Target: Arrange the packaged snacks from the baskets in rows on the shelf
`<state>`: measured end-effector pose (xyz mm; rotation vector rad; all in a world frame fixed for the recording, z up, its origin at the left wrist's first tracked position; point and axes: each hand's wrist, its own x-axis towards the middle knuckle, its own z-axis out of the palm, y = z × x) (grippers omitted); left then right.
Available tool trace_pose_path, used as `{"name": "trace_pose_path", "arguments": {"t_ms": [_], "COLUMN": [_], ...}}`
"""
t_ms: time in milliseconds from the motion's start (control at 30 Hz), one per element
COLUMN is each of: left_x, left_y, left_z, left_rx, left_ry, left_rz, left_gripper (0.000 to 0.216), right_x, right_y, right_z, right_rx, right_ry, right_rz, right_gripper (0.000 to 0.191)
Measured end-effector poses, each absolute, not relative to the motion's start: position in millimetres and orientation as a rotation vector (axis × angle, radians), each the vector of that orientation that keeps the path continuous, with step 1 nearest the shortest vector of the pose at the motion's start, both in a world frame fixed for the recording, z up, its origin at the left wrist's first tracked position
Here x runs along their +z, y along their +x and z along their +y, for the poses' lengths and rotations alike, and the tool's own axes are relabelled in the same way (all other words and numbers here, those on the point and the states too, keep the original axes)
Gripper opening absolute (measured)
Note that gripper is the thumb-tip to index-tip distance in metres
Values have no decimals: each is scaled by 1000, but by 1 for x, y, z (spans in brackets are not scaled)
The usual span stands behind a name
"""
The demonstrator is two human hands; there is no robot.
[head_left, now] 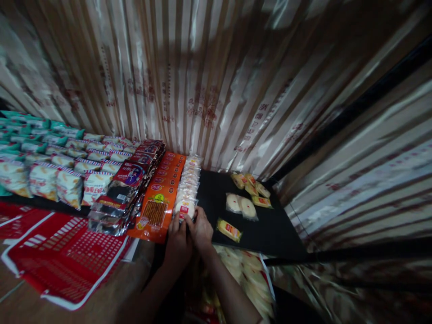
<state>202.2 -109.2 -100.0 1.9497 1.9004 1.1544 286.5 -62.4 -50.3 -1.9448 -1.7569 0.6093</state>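
Observation:
My left hand [177, 240] and my right hand [201, 230] meet at the front edge of a black shelf [270, 229]. Both curl their fingers round the front packet of a row of clear-wrapped white round cakes [187, 186] that runs back toward the curtain. An orange snack packet row [162, 193] lies just left of it. To the right of my right hand lies a single yellow packet [229, 230], and beyond it two loose white cake packets [241, 207].
Several yellow packets [251, 185] lie at the back right of the shelf. Rows of dark, white and green snack bags [67, 166] fill the left side. A red basket [64, 265] sits below left. More packets [246, 274] lie under the shelf. Striped curtain [209, 81] behind.

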Motion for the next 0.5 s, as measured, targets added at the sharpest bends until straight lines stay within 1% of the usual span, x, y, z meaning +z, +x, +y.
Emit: {"name": "trace_pose_path", "arguments": {"t_ms": [200, 367, 500], "left_x": [-101, -102, -105], "left_y": [203, 205, 206], "left_z": [-104, -98, -97], "left_rx": [1138, 1139, 1192], "left_ry": [1962, 1986, 2036], "left_rz": [1897, 1927, 1933], "left_gripper": [47, 42, 40], "right_x": [-52, -53, -57], "right_y": [286, 286, 285], "right_z": [-58, -55, -55], "right_rx": [597, 559, 545], "right_ry": [-1976, -1978, -1979], "right_rz": [-1739, -1731, -1709], "right_gripper": [34, 33, 37]}}
